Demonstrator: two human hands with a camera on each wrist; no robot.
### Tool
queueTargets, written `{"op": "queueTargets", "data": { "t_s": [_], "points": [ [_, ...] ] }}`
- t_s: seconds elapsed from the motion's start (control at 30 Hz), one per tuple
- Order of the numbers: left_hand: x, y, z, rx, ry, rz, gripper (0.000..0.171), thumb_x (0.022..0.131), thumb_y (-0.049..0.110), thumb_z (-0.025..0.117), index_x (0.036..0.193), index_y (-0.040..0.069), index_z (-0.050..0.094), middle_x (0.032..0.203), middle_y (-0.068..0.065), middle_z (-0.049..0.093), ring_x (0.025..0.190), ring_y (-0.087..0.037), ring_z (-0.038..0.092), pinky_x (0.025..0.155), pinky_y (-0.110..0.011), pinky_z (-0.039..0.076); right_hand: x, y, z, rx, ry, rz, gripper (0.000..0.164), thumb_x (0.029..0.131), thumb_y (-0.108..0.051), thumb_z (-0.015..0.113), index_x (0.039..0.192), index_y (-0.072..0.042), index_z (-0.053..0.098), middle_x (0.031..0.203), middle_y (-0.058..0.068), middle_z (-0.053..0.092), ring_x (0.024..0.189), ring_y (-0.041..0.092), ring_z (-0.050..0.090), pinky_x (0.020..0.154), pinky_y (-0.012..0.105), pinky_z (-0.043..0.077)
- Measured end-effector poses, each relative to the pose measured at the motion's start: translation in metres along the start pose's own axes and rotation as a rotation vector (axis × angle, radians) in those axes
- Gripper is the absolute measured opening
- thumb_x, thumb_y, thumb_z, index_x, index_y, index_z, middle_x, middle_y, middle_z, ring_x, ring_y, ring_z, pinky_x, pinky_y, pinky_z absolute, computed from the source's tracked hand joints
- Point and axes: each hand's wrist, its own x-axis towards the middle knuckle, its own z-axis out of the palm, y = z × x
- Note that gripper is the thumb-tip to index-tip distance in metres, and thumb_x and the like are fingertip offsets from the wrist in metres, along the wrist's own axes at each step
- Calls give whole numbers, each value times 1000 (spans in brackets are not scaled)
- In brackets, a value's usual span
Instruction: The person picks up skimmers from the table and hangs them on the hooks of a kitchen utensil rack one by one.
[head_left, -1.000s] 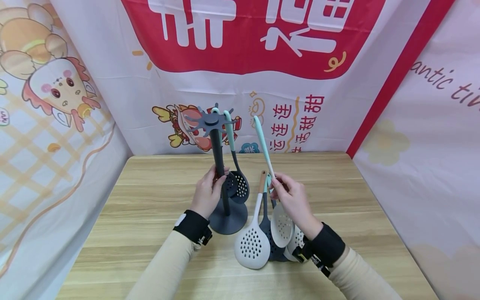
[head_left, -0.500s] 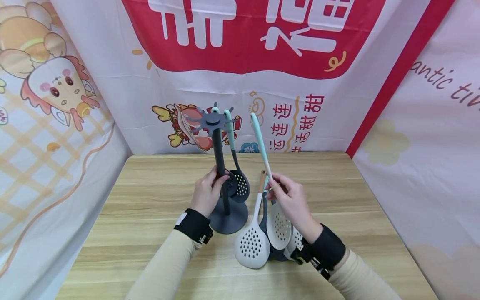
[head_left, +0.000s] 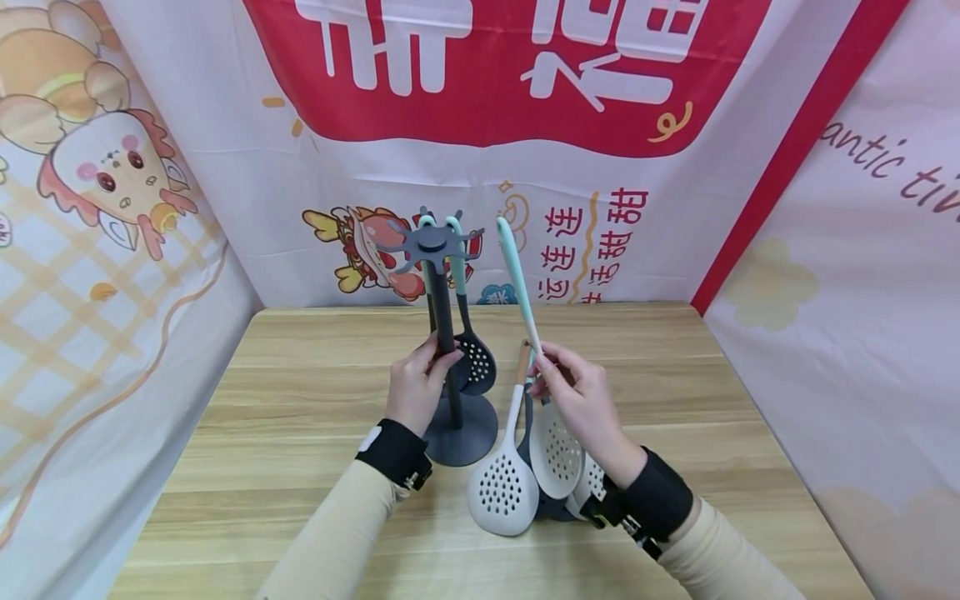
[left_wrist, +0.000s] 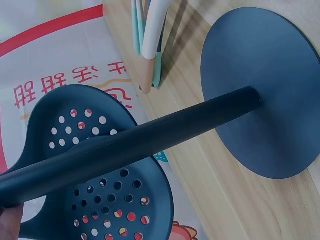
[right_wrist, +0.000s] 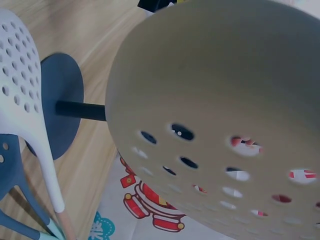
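My left hand (head_left: 417,383) grips the post of a dark grey utensil stand (head_left: 465,433), which has a ring of hooks at its top. Two dark skimmers (head_left: 477,371) with mint handles hang from those hooks behind the post; their perforated bowls overlap in the left wrist view. To the right of the stand, my right hand (head_left: 588,404) pinches a cream skimmer (head_left: 557,458) low on its mint handle. The handle end points up and leans left, apart from the hooks. Its perforated bowl (right_wrist: 215,95) hangs below the hand and fills much of the right wrist view.
Below the right hand, a white slotted turner (head_left: 504,497) with a wood-coloured handle end lies on the wooden table (head_left: 300,400). Dark utensils (right_wrist: 10,165) with mint handles and another pale perforated head (head_left: 588,487) lie beside it. A printed cloth (head_left: 585,167) hangs behind the table.
The right hand has brought the cream skimmer slightly left and up, closer to the stand's hooks. The stand's top has turned and shifted slightly right, and the hung skimmers have moved with it.
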Motion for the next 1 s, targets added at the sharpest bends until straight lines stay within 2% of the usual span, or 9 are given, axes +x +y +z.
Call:
{"op": "queueTargets", "data": {
  "t_s": [0.23,0.7,1.0],
  "points": [
    [-1,0,1,-37,27,-2,32,91,16,69,120,3,69,106,-17,75,100,-28,73,84,-37,58,1,-3,0,-4,-19,-21,24,100,-4,55,119,8,64,89,25,66,68,11,67,65,26,60],
    [-2,1,4,-67,64,-13,28,88,6,73,116,2,71,103,-16,76,96,-27,74,81,-35,59,1,-10,2,5,-25,-37,24,100,-3,55,119,7,64,88,21,68,68,11,66,65,27,60],
    [-4,2,4,-64,67,-25,34,88,20,72,117,4,71,104,-14,76,98,-26,74,83,-34,59,1,-11,3,2,-28,-66,22,99,-1,55,117,8,65,88,22,68,68,10,66,65,26,60]
  ]
}}
